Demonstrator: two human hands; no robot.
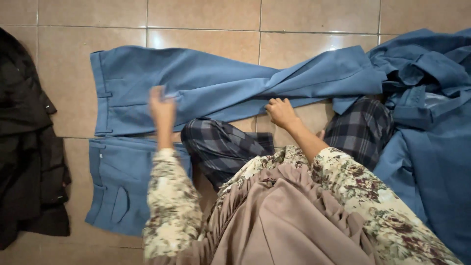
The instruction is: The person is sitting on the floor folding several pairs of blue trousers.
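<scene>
Blue trousers (206, 83) lie flat across the tiled floor, waistband to the left, legs running right. My left hand (162, 110) is blurred over the upper thigh area of the trousers, fingers raised; whether it grips the cloth is unclear. My right hand (280, 112) presses down with curled fingers on the lower edge of a trouser leg near the knee. Both arms wear floral sleeves. A second blue garment (117, 181) with a pocket lies below the waistband, by my left forearm.
A pile of blue clothing (431, 113) sits at the right. A black garment (24, 142) lies along the left edge. My crossed legs in dark plaid (225, 147) and a beige cloth (289, 216) fill the foreground. Beige floor tiles (206, 14) show beyond.
</scene>
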